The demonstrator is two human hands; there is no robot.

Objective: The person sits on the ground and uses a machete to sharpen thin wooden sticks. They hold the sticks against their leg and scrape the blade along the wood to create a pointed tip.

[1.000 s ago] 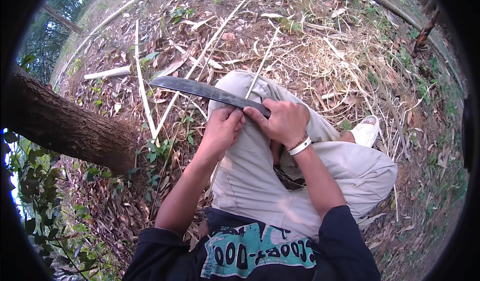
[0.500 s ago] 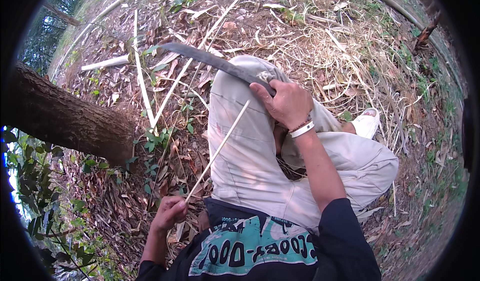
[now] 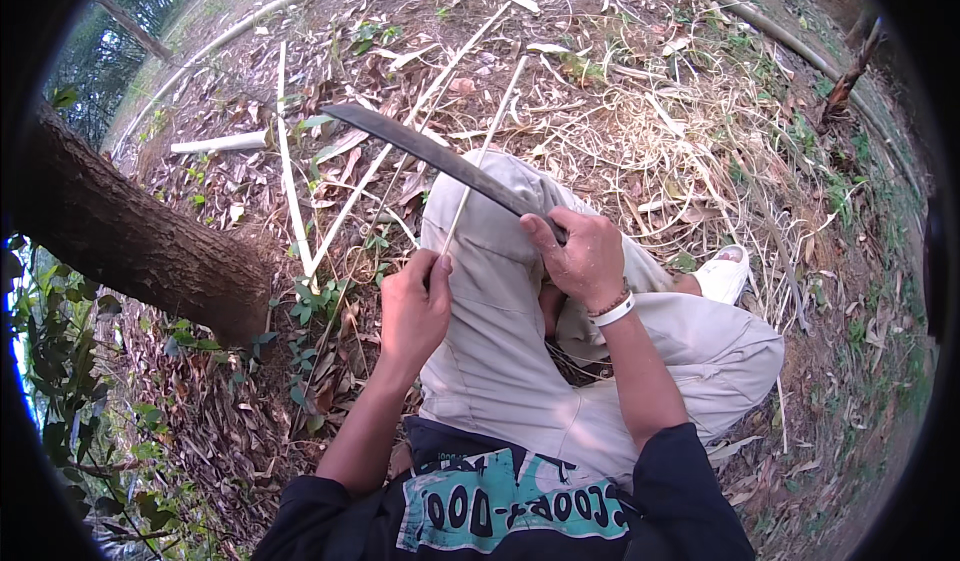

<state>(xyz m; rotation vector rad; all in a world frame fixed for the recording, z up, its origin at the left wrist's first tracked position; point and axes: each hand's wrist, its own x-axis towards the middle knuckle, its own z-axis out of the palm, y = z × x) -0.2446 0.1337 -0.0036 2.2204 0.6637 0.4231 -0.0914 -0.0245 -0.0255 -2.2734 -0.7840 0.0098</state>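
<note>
My right hand (image 3: 585,259) is closed round the handle of a machete (image 3: 430,149), whose long dark blade slants up and left over my bent knee. Between the thumb and fingers of my left hand (image 3: 416,306) is a thin pale strip (image 3: 497,116), probably split bamboo, pointing up and away. The strip crosses the blade near its middle and seems to pass under it; whether they touch I cannot tell. My legs in light trousers (image 3: 500,351) lie folded below both hands.
Long pale strips (image 3: 290,176) lie on leaf litter ahead to the left, near a short pale piece (image 3: 218,143). A tree trunk (image 3: 150,241) leans in at left. Curly shavings (image 3: 660,131) cover the ground ahead right. A long pole (image 3: 740,9) curves along the far side.
My left hand has moved up and forward with the strip, from beside my hip to beside my knee. The strip now reaches beyond the blade. My right hand and the machete have shifted slightly nearer.
</note>
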